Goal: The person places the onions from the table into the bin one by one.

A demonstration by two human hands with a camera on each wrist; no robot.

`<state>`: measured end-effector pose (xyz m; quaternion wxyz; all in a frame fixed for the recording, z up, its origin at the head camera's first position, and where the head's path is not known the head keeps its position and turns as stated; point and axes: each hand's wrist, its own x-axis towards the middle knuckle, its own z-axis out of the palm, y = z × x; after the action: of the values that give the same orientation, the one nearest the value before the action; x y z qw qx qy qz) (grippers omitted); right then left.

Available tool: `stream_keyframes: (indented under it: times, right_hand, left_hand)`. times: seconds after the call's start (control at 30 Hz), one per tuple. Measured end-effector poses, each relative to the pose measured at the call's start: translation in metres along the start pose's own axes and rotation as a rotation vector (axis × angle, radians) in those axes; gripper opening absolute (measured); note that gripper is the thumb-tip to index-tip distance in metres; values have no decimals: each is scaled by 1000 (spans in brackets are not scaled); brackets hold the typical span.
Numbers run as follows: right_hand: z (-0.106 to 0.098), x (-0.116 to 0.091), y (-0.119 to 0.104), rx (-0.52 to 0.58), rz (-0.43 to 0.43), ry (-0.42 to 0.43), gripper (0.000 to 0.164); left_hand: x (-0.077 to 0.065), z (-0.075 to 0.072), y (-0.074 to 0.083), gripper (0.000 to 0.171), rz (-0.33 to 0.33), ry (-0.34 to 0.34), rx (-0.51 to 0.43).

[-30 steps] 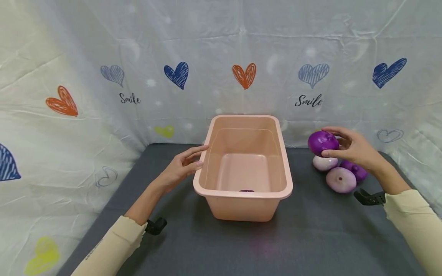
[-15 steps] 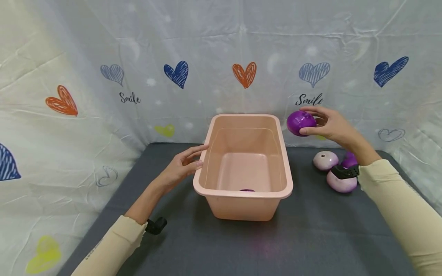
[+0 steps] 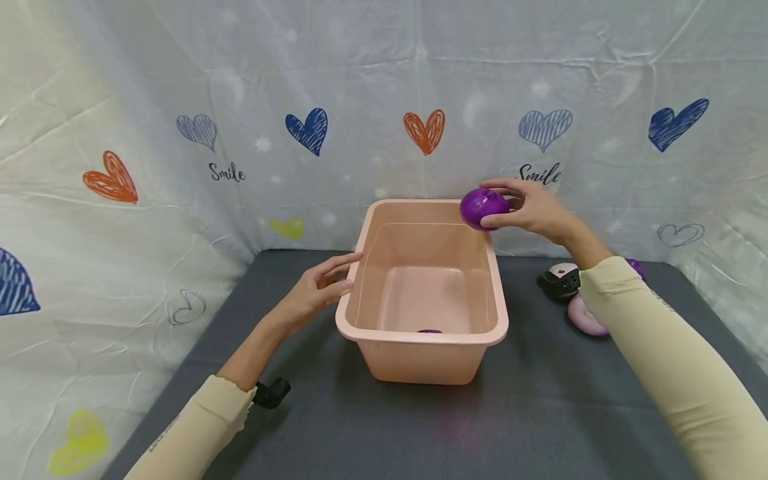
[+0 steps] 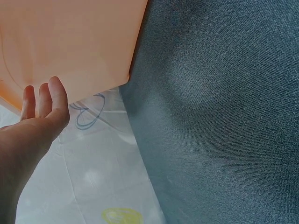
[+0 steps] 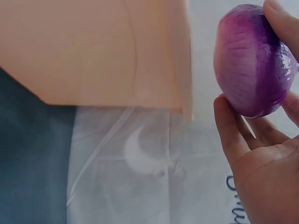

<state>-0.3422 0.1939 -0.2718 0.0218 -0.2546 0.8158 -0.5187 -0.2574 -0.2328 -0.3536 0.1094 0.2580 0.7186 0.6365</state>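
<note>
My right hand point(image 3: 525, 212) grips a shiny purple onion point(image 3: 483, 209) between thumb and fingers, above the right back rim of a peach plastic tub point(image 3: 423, 338). In the right wrist view the onion point(image 5: 252, 60) shows paler streaked skin on one side. My left hand point(image 3: 313, 291) touches the tub's left rim with its fingers fairly straight. Seen from the left wrist, that hand's fingers point(image 4: 58, 93) lie against the tub's outer side point(image 4: 74, 42). A small purple bit point(image 3: 429, 331) shows inside the tub behind the front rim; most of it is hidden.
On the dark cloth-covered table point(image 3: 420, 433), right of the tub, lie a pale onion point(image 3: 587, 315), another pale one point(image 3: 564, 269) and a purple one point(image 3: 636, 268), partly covered by my right sleeve and wrist camera. A white curtain point(image 3: 360, 80) with hearts hangs behind.
My right hand has lifted the purple onion from over the other onions and carried it left to the tub's right back rim. My left hand has stayed at the left rim.
</note>
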Motion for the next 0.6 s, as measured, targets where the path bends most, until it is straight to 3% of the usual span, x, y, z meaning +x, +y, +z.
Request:
stream_keyframes:
  times: [0.37, 0.6]
  right_hand:
    - [12, 8, -2, 28, -47, -43, 66]
    - [10, 0, 0, 28, -103, -5, 52]
  left_hand:
    - [-1, 0, 0, 57, 0, 0, 4]
    - [0, 1, 0, 57, -4, 5, -6]
